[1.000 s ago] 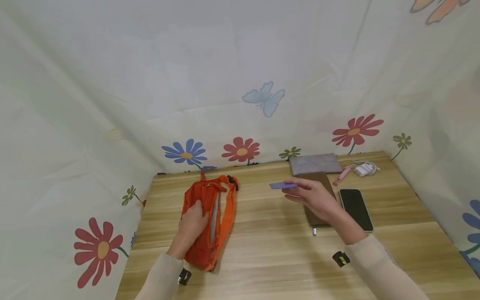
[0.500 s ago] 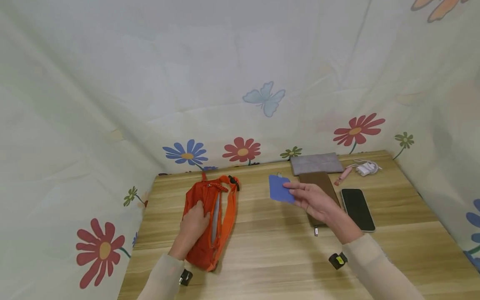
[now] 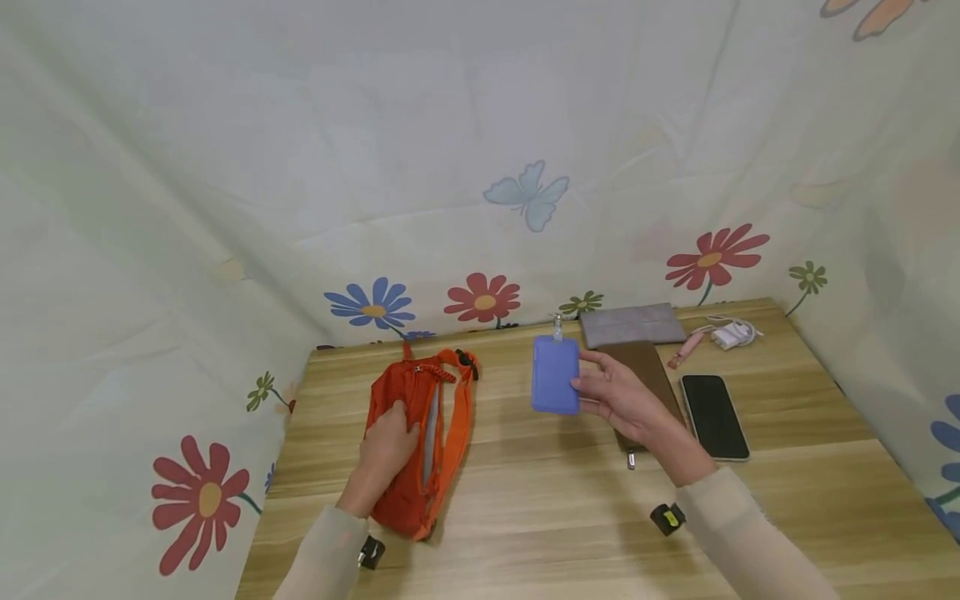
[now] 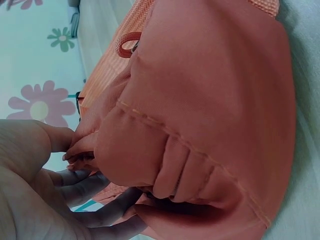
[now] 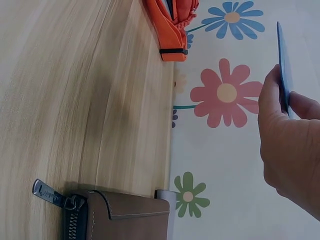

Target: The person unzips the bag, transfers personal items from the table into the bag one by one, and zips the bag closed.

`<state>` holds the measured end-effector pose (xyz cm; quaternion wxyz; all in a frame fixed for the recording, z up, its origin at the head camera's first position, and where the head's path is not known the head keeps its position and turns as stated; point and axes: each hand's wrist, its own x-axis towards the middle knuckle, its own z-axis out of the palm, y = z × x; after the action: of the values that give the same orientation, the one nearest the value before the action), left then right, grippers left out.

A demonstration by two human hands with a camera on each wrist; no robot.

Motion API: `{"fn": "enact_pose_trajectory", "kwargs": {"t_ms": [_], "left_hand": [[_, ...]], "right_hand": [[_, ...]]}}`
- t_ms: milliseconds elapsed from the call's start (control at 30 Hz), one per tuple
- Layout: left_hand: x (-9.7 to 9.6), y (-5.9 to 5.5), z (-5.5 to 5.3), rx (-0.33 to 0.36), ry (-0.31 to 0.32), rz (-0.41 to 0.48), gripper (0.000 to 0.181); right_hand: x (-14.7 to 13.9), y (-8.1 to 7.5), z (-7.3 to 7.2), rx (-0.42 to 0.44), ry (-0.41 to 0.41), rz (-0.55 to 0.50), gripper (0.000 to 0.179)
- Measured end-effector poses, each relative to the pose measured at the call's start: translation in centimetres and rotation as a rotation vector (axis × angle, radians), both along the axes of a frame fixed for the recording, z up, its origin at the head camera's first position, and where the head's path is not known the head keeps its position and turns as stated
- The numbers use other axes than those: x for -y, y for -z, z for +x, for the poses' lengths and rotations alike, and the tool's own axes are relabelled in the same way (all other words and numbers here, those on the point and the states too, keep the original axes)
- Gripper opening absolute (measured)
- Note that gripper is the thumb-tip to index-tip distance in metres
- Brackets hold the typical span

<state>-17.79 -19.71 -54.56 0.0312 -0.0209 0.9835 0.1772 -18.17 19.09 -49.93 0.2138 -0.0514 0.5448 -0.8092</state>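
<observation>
A red-orange waist bag (image 3: 393, 379) lies on the left of the table, its zipped opening parted along the right side and showing a grey lining. My left hand (image 3: 386, 450) grips the bag's fabric; in the left wrist view, thumb and fingers pinch a fold of the bag (image 4: 210, 90). Above the table's middle, my right hand (image 3: 622, 400) pinches a blue badge holder (image 3: 555, 375) by its right edge, upright, with a clear clip at its top. From the right wrist the badge holder (image 5: 283, 65) shows edge-on between thumb and fingers.
Under and behind the right hand lies a brown zip wallet (image 3: 651, 371). A grey pouch (image 3: 630, 325) sits at the table's back edge. Farther right are a black-screened phone (image 3: 715, 417), a small pink item (image 3: 685, 350) and a white charger with cable (image 3: 727, 336). Flower-printed cloth surrounds the table.
The badge holder has turned from nearly edge-on to flat-facing and upright, its clip now showing at the top. My left hand and the bag stay put.
</observation>
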Motion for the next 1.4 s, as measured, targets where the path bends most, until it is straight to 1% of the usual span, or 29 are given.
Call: {"fn": "enact_pose_trajectory", "kwargs": {"t_ms": [167, 300, 467, 600, 700, 800, 900, 1000, 1100, 1200, 1267, 1333, 1400], "left_hand": [[0.1, 0.0, 0.0, -0.011, 0.004, 0.000, 0.033], [0.1, 0.0, 0.0, -0.014, 0.005, 0.004, 0.034], [0.1, 0.0, 0.0, -0.011, 0.007, 0.003, 0.032], [0.1, 0.0, -0.2, -0.011, 0.009, -0.005, 0.031], [0.2, 0.0, -0.2, -0.007, 0.009, -0.004, 0.032], [0.2, 0.1, -0.2, -0.005, 0.008, -0.001, 0.032], [0.3, 0.2, -0.2, -0.002, 0.011, 0.001, 0.031], [0.2, 0.2, -0.2, -0.004, 0.017, 0.004, 0.031], [0.2, 0.1, -0.2, -0.011, 0.018, 0.014, 0.029], [0.2, -0.1, -0.1, -0.021, 0.015, 0.036, 0.022], [0.3, -0.2, 0.0, -0.035, 0.010, 0.049, 0.018], [0.4, -0.3, 0.0, -0.049, 0.004, 0.058, 0.015], [0.5, -0.5, 0.0, -0.057, 0.001, 0.064, 0.015]], "right_hand": [[0.6, 0.2, -0.2, -0.036, -0.031, 0.051, 0.062], [1.4, 0.8, -0.3, -0.036, -0.042, 0.087, 0.060], [2.9, 1.4, -0.4, -0.031, -0.066, 0.103, 0.055], [4.5, 2.0, -0.5, 0.010, -0.045, 0.094, 0.050], [5.8, 2.3, -0.5, 0.056, -0.031, 0.058, 0.044], [6.9, 2.5, -0.4, 0.104, -0.036, 0.037, 0.034], [7.6, 2.6, -0.3, 0.137, -0.056, 0.036, 0.030], [8.0, 2.4, -0.2, 0.129, -0.099, 0.026, 0.034], [8.3, 2.3, -0.2, 0.130, -0.137, 0.014, 0.047], [8.4, 2.2, -0.1, 0.147, -0.156, 0.018, 0.058], [8.5, 2.3, -0.1, 0.148, -0.163, 0.033, 0.059], [8.6, 2.4, 0.0, 0.131, -0.161, 0.057, 0.057], [8.9, 2.6, 0.0, 0.108, -0.145, 0.106, 0.054]]}}
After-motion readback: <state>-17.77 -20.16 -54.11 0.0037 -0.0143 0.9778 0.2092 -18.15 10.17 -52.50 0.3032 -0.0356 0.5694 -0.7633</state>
